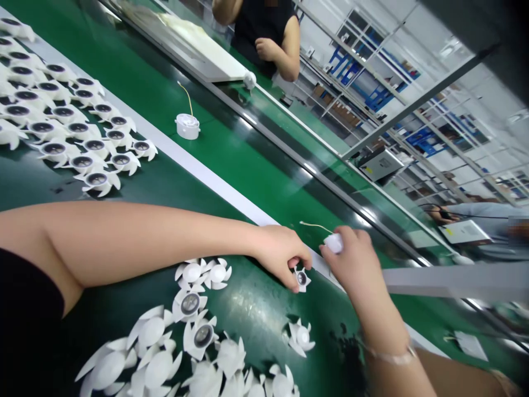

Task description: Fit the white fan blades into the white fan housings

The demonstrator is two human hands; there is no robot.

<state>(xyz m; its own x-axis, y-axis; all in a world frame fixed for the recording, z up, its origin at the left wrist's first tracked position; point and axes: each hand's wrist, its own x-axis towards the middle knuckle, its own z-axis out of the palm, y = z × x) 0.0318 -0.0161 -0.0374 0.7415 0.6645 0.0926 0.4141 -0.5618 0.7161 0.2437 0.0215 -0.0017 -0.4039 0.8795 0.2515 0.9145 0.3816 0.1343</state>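
Note:
My left hand (281, 255) reaches across the dark green table with its thumb and fingers closed on a small white fan impeller (302, 280). The hub of that impeller shows a dark ring. To the right, my right hand (357, 262) grips a small round white motor housing (334, 243), from which a thin pale wire sticks out. Below my hands, a single fan impeller (301, 337) lies on the table. More white impellers (159, 368) are heaped loosely at the bottom, some hub up and some blade side up.
Rows of white impellers (54, 149) cover the upper left of the table. On the green conveyor belt (235, 154) stands another white housing with a wire (188, 127). A pale strip (206, 181) divides table and belt. Beyond the rail, a person (268, 41) stands; another is at right.

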